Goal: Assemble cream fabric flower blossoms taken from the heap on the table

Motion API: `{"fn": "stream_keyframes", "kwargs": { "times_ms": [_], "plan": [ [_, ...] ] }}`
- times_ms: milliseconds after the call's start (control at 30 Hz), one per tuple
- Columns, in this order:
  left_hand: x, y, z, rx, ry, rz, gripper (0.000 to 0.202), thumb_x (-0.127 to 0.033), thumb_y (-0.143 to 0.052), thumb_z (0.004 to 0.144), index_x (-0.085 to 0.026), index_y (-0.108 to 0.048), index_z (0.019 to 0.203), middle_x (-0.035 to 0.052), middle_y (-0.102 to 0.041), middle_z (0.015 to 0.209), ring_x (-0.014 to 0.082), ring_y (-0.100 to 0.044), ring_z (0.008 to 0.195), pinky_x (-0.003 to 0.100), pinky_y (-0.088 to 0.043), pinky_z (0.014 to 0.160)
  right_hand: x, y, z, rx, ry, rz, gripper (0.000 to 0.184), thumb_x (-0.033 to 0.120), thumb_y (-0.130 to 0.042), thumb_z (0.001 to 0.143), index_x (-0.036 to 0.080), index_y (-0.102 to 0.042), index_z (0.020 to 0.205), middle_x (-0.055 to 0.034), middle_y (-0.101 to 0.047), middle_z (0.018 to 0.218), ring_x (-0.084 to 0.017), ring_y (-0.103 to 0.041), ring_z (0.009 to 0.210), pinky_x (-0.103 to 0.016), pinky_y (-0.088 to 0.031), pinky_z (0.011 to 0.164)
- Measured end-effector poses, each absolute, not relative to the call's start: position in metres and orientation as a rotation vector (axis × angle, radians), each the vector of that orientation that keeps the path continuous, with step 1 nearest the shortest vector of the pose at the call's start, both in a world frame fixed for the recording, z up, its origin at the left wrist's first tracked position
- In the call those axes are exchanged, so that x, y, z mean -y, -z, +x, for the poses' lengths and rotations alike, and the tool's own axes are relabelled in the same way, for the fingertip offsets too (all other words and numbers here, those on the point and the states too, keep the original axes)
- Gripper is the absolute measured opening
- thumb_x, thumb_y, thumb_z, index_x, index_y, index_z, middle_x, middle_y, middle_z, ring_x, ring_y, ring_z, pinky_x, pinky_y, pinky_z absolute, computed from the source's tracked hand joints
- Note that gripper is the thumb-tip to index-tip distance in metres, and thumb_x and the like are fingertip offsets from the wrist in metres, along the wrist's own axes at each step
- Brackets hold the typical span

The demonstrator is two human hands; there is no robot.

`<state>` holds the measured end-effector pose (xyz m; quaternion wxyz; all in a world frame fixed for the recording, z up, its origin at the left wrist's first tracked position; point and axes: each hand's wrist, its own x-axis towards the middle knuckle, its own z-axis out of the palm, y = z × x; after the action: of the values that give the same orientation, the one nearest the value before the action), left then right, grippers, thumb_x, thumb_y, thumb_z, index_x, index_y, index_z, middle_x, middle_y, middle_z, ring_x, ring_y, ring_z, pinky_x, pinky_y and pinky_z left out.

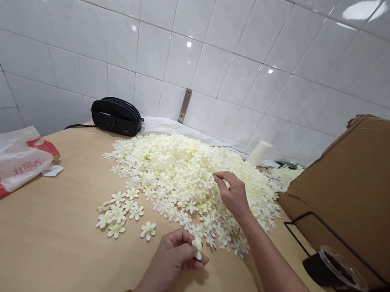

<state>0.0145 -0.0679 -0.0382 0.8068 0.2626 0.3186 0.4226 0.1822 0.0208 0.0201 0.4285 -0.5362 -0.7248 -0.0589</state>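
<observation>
My left hand (178, 255) is closed, with a white artificial flower (197, 246) pinched between thumb and fingers, just above the front of the table. Beyond it spreads a large heap of pale cream artificial flowers (176, 162). Over the right part of this heap, my right hand (232, 193) has its thumb and index finger pressed together. Whatever sits in that pinch, if anything, is too small to make out. Left of my left hand lies a single flower (148, 230), and beside that a small loose group of flowers (118, 213) rests on the tabletop.
A brown table (71, 253) carries everything. At the back left stands a black pouch (116, 116); a red and white plastic bag (14, 163) lies far left. Behind the heap leans a white cone (259, 153). On the right are a cardboard box (357, 177) and a dark cup (334, 268) in a wire holder.
</observation>
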Motion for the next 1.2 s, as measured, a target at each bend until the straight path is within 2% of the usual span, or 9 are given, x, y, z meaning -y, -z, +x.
{"fn": "stream_keyframes", "kwargs": {
  "times_ms": [133, 233, 333, 533, 667, 967, 1200],
  "plan": [
    [0.074, 0.031, 0.01, -0.679, -0.866, 0.643, 0.01, -0.012, -0.057, 0.057, -0.014, -0.048, 0.061, 0.0047, -0.061, 0.055, 0.012, -0.055, 0.051, 0.026, -0.041, 0.058, 0.009, -0.014, 0.17, 1.877, 0.018, -1.297, 0.017, 0.025, -0.044, 0.079, 0.021, -0.06, 0.076, -0.004, -0.061, 0.076, -0.018, -0.053, 0.076, -0.033, -0.04, 0.072],
    [0.079, 0.026, 0.008, -0.618, -0.752, 0.748, 0.01, -0.012, -0.059, 0.054, -0.013, -0.051, 0.06, 0.0051, -0.061, 0.056, 0.0153, -0.058, 0.055, 0.027, -0.042, 0.058, 0.027, -0.007, 0.159, 2.073, -0.075, -1.268, 0.016, 0.023, -0.046, 0.079, 0.021, -0.061, 0.076, -0.003, -0.059, 0.07, -0.017, -0.05, 0.073, -0.032, -0.038, 0.07],
    [0.082, 0.025, 0.008, -0.581, -0.628, 0.818, 0.01, -0.014, -0.061, 0.053, -0.012, -0.053, 0.058, 0.0054, -0.061, 0.055, 0.0146, -0.058, 0.053, 0.027, -0.042, 0.057, 0.035, 0.0, 0.152, 2.283, -0.12, -1.232, 0.018, 0.021, -0.045, 0.079, 0.021, -0.063, 0.076, -0.0025, -0.055, 0.064, -0.016, -0.046, 0.07, -0.031, -0.035, 0.068],
    [0.082, 0.025, 0.007, -0.595, -0.593, 0.838, 0.008, -0.014, -0.059, 0.054, -0.013, -0.053, 0.059, 0.005, -0.061, 0.055, 0.0128, -0.058, 0.051, 0.026, -0.042, 0.057, 0.035, 0.01, 0.144, 2.558, -0.013, -1.237, 0.021, 0.02, -0.045, 0.079, 0.026, -0.064, 0.084, -0.0022, -0.052, 0.066, -0.017, -0.04, 0.072, -0.033, -0.029, 0.069],
    [0.082, 0.025, 0.008, -0.585, -0.608, 0.83, 0.007, -0.013, -0.058, 0.054, -0.012, -0.052, 0.058, 0.0051, -0.061, 0.056, 0.0137, -0.058, 0.052, 0.026, -0.042, 0.056, 0.031, 0.013, 0.146, 2.522, 0.151, -1.343, 0.023, 0.016, -0.045, 0.078, 0.027, -0.064, 0.083, -0.003, -0.052, 0.068, -0.017, -0.039, 0.074, -0.034, -0.026, 0.071],
    [0.082, 0.025, 0.008, -0.601, -0.65, 0.845, 0.006, -0.01, -0.055, 0.054, -0.012, -0.053, 0.059, 0.0051, -0.06, 0.054, 0.0136, -0.057, 0.053, 0.027, -0.042, 0.057, 0.031, 0.008, 0.169, 2.243, 0.09, -1.355, 0.019, 0.02, -0.044, 0.079, 0.021, -0.063, 0.085, -0.0034, -0.055, 0.071, -0.017, -0.044, 0.073, -0.031, -0.031, 0.069],
    [0.082, 0.03, 0.009, -0.598, -0.645, 0.882, 0.01, -0.011, -0.057, 0.051, -0.012, -0.052, 0.059, 0.0026, -0.059, 0.052, 0.0132, -0.057, 0.053, 0.027, -0.042, 0.058, 0.026, 0.016, 0.153, 2.374, 0.333, -1.352, 0.028, 0.01, -0.045, 0.074, 0.021, -0.058, 0.097, -0.0044, -0.054, 0.075, -0.018, -0.041, 0.076, -0.031, -0.028, 0.069]
  ]
}}
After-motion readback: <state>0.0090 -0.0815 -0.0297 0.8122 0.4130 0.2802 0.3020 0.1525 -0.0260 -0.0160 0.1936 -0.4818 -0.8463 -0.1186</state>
